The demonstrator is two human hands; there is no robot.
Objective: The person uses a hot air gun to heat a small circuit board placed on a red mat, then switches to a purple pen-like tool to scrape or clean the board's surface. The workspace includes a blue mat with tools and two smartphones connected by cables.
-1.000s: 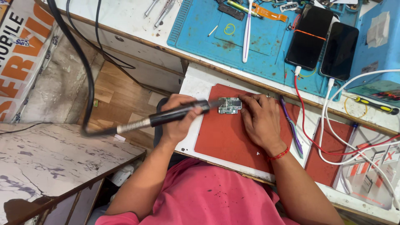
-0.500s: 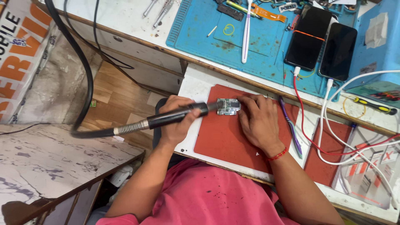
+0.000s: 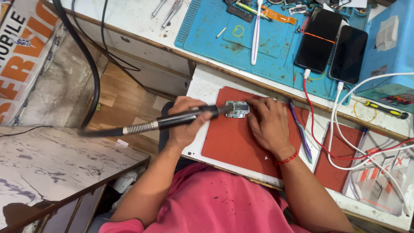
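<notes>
A small circuit board (image 3: 236, 109) lies near the top edge of a red mat (image 3: 235, 138) on the white surface (image 3: 202, 86), right in front of the person. The right hand (image 3: 268, 125) lies flat on the mat, its fingertips pressing on the board's right side to pin it down, and a red thread band (image 3: 286, 159) circles its wrist. The left hand (image 3: 186, 123) is clenched around the black handle of a hot-air tool (image 3: 181, 118), whose nozzle end lies level and reaches the board's left edge; a spring-wrapped black hose (image 3: 92, 77) runs from the handle off to the left and curves up out of view. Just right of the right hand a purple tool (image 3: 300, 133) lies along the mat's edge. A red cable (image 3: 319, 142) and white cables (image 3: 345, 142) trail further right across the surface, past a second red mat (image 3: 340, 157). Beyond the board, a blue work mat (image 3: 267, 43) holds loose items in its shallow recesses: a white toothbrush (image 3: 256, 32), a yellow rubber band (image 3: 237, 30), an orange flex strip (image 3: 279, 14) and two dark phones (image 3: 334, 47) lying face up side by side, each with a cable plugged in. Metal tweezers (image 3: 170, 12) lie left of the blue mat, and a yellow-handled screwdriver (image 3: 381, 108) lies at far right.
</notes>
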